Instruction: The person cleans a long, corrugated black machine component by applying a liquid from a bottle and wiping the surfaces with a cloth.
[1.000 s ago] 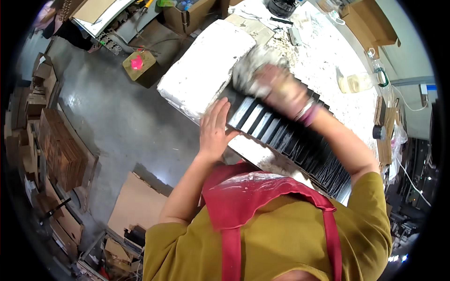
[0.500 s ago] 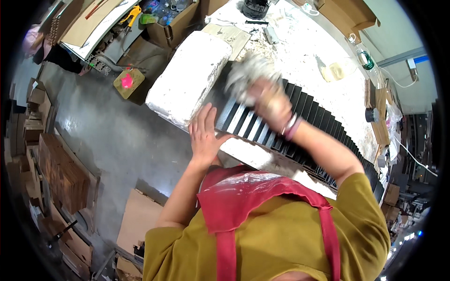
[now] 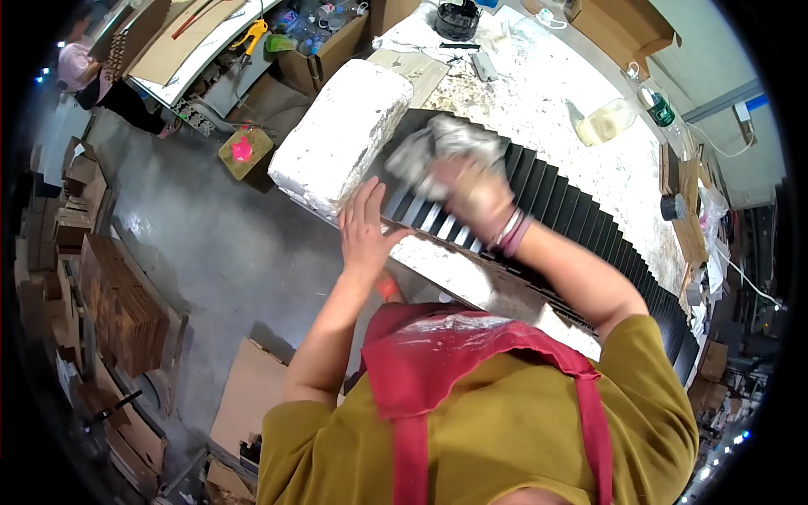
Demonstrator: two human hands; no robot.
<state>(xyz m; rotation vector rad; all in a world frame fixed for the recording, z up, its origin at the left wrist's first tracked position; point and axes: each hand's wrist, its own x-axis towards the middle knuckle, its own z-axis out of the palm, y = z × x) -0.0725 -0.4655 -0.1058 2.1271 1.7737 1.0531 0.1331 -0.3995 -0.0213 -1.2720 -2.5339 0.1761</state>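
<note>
A grey-white cloth [image 3: 454, 139], smeared by motion, is bunched under my right hand [image 3: 475, 194], whose fingers close on it. Cloth and hand lie over the left part of a long row of overlapping black strips [image 3: 555, 194]. My left hand [image 3: 364, 223] rests with fingers stretched and thumb apart at the near edge, by the left end of the strips. Just beyond its fingertips sits a large white block [image 3: 341, 135], stained and wrapped-looking. Which strips lie beneath the cloth is hidden.
Across the white-stained table [image 3: 539, 93] stand a black pot [image 3: 459, 18], a clear bottle [image 3: 610, 122] lying down and a green-labelled bottle [image 3: 661, 109]. A bin box of bottles [image 3: 316, 59] is at the back left. Stacked cardboard [image 3: 126, 303] stands on the left floor. A person [image 3: 80, 67] is far left.
My right hand and the cloth have shifted slightly left and toward me over the strips. The left hand stays at the near edge. My view has shifted a little.
</note>
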